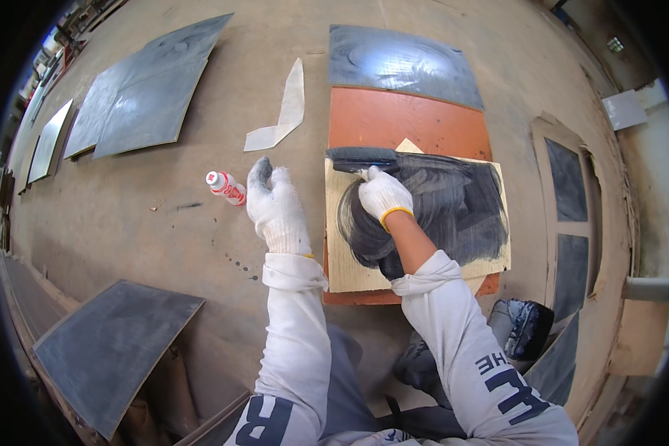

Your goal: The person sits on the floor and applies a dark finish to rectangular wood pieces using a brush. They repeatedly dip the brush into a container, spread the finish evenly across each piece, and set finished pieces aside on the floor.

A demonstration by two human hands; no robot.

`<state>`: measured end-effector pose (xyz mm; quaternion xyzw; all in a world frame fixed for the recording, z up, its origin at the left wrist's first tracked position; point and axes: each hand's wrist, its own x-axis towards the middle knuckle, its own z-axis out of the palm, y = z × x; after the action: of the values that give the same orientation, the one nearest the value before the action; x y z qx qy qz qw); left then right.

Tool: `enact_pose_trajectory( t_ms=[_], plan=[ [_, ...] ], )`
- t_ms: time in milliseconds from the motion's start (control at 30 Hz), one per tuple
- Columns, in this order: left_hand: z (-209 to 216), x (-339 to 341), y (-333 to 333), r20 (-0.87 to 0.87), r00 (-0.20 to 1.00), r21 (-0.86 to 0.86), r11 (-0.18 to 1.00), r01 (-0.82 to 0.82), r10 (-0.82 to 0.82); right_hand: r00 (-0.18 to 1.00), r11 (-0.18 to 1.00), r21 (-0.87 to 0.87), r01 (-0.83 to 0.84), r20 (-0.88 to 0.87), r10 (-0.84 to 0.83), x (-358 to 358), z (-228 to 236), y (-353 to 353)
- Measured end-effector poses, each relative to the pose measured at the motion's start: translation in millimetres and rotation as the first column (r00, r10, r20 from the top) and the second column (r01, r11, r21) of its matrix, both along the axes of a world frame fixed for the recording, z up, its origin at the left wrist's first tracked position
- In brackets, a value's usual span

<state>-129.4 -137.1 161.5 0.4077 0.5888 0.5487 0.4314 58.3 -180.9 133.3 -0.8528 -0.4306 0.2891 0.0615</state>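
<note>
My right hand (386,195), in a white knit glove with a yellow cuff edge, is closed on a wide, black-coated brush (360,158). The brush lies against the far left part of a pale wooden board (337,260). Streaky, curved strokes of black coating cover most of that board. My left hand (276,208) is gloved too, its fingertips stained dark. It hovers open and empty left of the board, thumb apart from the fingers. Right beside it is a red-and-white plastic bottle (227,188) with a white cap.
Under the board is an orange-brown panel (409,119), with a dark-coated panel (401,63) beyond. More dark panels lie far left (152,97), near left (119,349) and right (566,182). A bent pale strip (290,104) is on the floor. A black-smeared container (528,327) stands near right.
</note>
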Motion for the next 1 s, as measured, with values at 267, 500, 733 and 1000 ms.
enact_pose_trajectory(
  t_ms=[267,500,733,1000],
  plan=[
    [-24.9,-5.1,8.6,-0.020,0.999,0.030,0.998,0.047,-0.047,0.988,0.981,-0.132,-0.143,0.033,0.149,35.1,19.1,-29.3],
    [-33.2,-16.6,11.4,-0.007,0.998,0.027,0.998,0.062,-0.061,0.973,0.997,-0.076,0.016,0.229,0.002,252.3,-2.3,-123.9],
    [-30.2,-6.5,4.8,-0.086,0.990,0.001,0.993,0.116,-0.115,0.987,0.991,-0.038,0.131,0.103,-0.126,327.5,-12.2,-157.4],
    [-30.5,12.8,-5.3,-0.126,0.979,-0.002,0.987,0.159,-0.158,0.980,0.980,0.049,0.192,-0.058,-0.189,352.5,-9.1,-174.6]
  ],
)
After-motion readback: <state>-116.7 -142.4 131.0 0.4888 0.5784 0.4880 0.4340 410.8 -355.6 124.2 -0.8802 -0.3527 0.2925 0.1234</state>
